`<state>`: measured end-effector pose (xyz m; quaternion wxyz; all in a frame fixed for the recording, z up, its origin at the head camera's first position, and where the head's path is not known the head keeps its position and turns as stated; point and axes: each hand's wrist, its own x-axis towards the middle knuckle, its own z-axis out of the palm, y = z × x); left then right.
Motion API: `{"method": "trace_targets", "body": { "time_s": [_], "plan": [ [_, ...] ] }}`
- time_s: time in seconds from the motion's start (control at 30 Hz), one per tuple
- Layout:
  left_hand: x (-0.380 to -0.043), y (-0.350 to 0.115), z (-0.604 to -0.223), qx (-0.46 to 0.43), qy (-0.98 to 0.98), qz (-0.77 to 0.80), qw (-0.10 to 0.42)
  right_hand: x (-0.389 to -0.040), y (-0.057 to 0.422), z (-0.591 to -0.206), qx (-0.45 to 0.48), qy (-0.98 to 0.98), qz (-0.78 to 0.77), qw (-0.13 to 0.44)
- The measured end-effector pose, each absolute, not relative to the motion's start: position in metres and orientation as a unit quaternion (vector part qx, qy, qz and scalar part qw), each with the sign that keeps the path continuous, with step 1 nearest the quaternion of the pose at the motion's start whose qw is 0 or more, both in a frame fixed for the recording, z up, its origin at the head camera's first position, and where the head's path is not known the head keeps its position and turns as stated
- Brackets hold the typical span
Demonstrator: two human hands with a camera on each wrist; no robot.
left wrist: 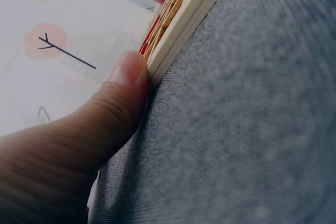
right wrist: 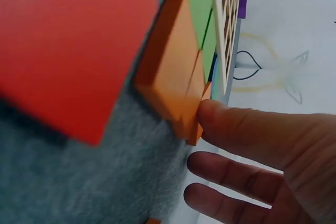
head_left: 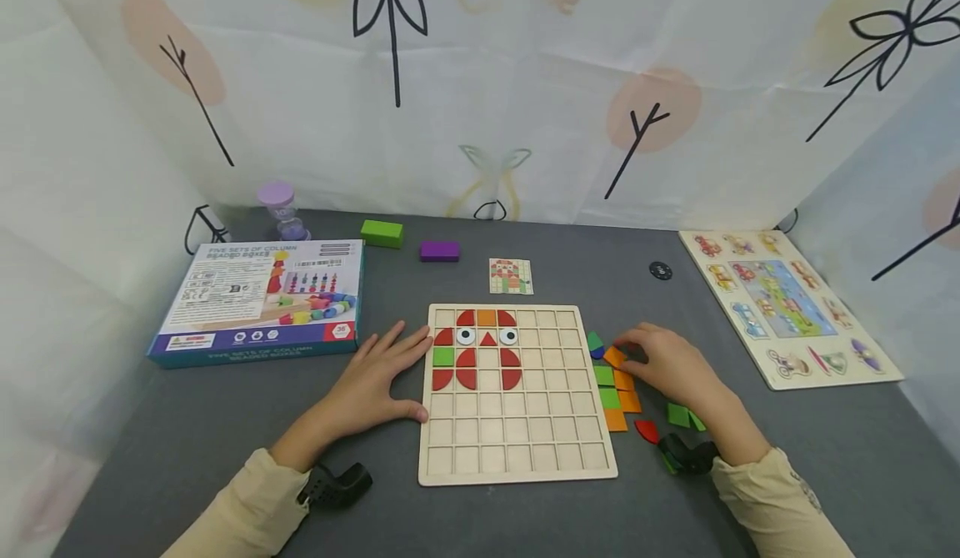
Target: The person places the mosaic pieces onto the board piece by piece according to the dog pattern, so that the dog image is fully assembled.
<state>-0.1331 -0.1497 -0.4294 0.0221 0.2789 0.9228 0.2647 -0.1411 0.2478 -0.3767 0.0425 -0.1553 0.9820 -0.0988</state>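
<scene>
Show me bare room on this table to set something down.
Bare table lies between the card and black disc, and in front of the grid board, between the left sleeve and right sleeve. It's crowded right of that board, where coloured tiles lie near the right hand.

Open tabletop point(head_left: 517, 525) below grid board point(head_left: 532, 431), tiles point(head_left: 630, 402) crowding right edge, box point(head_left: 232, 291) leftward
</scene>
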Motion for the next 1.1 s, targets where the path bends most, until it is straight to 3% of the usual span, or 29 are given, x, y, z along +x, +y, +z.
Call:
{"method": "trace_targets", "body": {
  "time_s": [0.33,0.63,0.77,1.1],
  "plan": [
    [-0.133,-0.150,-0.429,0.274,0.926,0.260,0.029,-0.145,0.236,-0.376,-0.143,0.986,-0.074,0.044],
    [-0.132,-0.150,-0.428,0.273,0.926,0.258,0.032,-0.145,0.221,-0.368,-0.145,0.987,-0.063,-0.022],
    [-0.132,-0.149,-0.427,0.273,0.926,0.260,0.034,-0.143,0.197,-0.362,-0.195,0.975,-0.094,-0.046],
    [-0.132,-0.149,-0.428,0.275,0.924,0.264,0.026,-0.134,0.118,-0.365,-0.348,0.933,-0.073,-0.047]
  ]
}}
